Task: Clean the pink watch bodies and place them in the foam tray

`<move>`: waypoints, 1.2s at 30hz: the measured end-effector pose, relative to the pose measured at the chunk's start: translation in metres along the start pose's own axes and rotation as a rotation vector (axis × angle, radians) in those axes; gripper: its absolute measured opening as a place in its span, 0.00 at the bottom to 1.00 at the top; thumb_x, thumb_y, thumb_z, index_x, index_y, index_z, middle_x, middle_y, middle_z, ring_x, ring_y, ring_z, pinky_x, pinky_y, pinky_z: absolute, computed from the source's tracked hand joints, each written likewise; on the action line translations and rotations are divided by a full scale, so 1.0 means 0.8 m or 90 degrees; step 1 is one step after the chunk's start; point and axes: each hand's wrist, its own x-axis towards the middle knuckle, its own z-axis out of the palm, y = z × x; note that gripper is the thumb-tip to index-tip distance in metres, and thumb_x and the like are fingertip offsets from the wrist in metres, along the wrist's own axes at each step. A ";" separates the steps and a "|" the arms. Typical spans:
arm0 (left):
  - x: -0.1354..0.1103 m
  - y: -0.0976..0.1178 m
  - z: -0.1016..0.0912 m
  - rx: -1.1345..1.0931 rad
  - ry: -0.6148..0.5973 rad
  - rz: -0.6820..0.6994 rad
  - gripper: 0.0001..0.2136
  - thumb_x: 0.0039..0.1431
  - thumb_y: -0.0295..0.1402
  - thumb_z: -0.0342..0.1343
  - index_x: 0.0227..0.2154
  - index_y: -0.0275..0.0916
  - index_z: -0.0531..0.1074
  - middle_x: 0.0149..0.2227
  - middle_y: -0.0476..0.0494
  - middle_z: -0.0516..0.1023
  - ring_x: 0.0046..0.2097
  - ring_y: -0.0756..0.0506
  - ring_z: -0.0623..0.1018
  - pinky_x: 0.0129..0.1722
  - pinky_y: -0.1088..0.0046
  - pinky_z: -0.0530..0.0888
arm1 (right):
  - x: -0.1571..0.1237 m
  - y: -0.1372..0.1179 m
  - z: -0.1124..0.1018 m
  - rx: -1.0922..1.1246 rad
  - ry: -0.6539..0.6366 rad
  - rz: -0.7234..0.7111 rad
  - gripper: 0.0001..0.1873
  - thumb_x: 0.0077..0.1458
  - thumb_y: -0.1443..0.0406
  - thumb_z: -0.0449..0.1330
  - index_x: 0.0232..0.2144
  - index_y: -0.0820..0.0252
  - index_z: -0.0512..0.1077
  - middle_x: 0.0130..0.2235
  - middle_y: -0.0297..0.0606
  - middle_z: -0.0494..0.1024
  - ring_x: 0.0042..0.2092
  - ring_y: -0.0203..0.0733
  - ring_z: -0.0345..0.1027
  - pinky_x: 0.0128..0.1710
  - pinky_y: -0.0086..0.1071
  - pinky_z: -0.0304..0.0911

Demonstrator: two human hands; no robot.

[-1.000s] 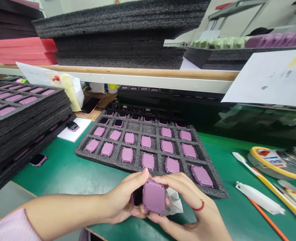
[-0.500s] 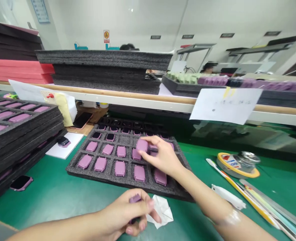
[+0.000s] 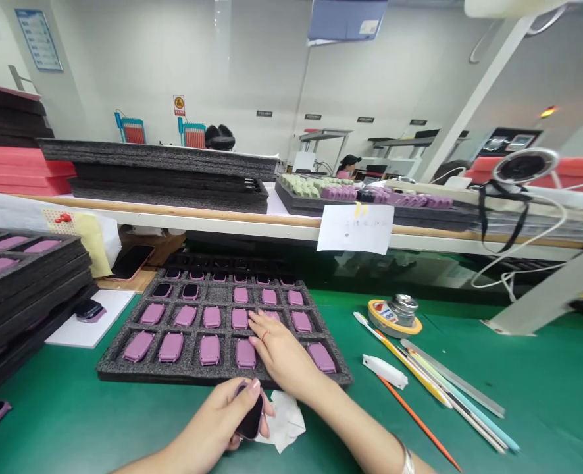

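Note:
My left hand [image 3: 222, 418] is closed around a smartwatch [image 3: 251, 416] with a purple frame, its dark screen facing up. It is in front of the near edge of a black foam tray [image 3: 183, 380]. Over the tray's near rows, my right hand [image 3: 284, 355] lies with fingers stretched out, touching the area beside a purple watch case [image 3: 241, 318]. Nothing shows gripped in that hand, and it covers part of the pockets beneath. Purple cases lie in most near pockets; watches with dark screens [image 3: 190, 291] sit farther back. A crumpled white wipe [image 3: 287, 421] lies beneath my hands.
Stacked foam trays [image 3: 35, 296] stand at left, near a white pad [image 3: 108, 316] bearing a watch. To the right lie a toothbrush [image 3: 405, 359], a white tube [image 3: 385, 372], sticks and a tape roll [image 3: 412, 327] with a metal-topped container. A shelf [image 3: 222, 227] spans behind.
My right hand has lowered the purple watch case it held above the tray and lies over the pockets. My left hand has turned its watch screen-up. The view has swung right.

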 end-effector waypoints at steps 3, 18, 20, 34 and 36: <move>0.003 0.000 -0.002 -0.106 0.029 0.003 0.35 0.46 0.68 0.57 0.30 0.34 0.73 0.26 0.47 0.74 0.21 0.56 0.60 0.22 0.77 0.51 | -0.035 -0.021 -0.011 0.083 0.019 -0.023 0.19 0.68 0.63 0.53 0.58 0.61 0.67 0.61 0.50 0.72 0.64 0.50 0.64 0.63 0.47 0.61; 0.009 0.007 -0.003 -0.437 -0.039 -0.004 0.25 0.49 0.52 0.69 0.35 0.33 0.73 0.28 0.48 0.72 0.22 0.58 0.65 0.19 0.84 0.49 | -0.060 -0.057 -0.025 0.321 0.026 -0.134 0.06 0.55 0.70 0.67 0.31 0.56 0.73 0.53 0.43 0.78 0.50 0.45 0.76 0.44 0.31 0.72; 0.009 0.006 -0.002 -0.436 -0.058 0.003 0.24 0.52 0.53 0.66 0.35 0.33 0.73 0.28 0.47 0.72 0.22 0.57 0.65 0.19 0.83 0.49 | -0.061 -0.059 -0.026 0.336 0.055 -0.132 0.05 0.57 0.69 0.66 0.31 0.55 0.74 0.50 0.42 0.80 0.49 0.44 0.77 0.45 0.32 0.72; 0.002 0.007 0.001 -0.416 -0.094 -0.057 0.27 0.52 0.57 0.64 0.36 0.32 0.77 0.30 0.42 0.77 0.20 0.56 0.61 0.20 0.77 0.49 | -0.051 -0.041 -0.041 0.636 0.340 0.141 0.12 0.54 0.56 0.71 0.29 0.56 0.75 0.37 0.40 0.86 0.37 0.42 0.83 0.40 0.28 0.79; 0.002 0.006 0.001 -0.415 -0.098 -0.056 0.27 0.53 0.57 0.63 0.36 0.32 0.77 0.30 0.42 0.78 0.20 0.57 0.61 0.20 0.77 0.49 | -0.051 -0.042 -0.039 0.618 0.329 0.117 0.12 0.53 0.57 0.71 0.33 0.55 0.76 0.42 0.42 0.86 0.45 0.46 0.82 0.46 0.33 0.78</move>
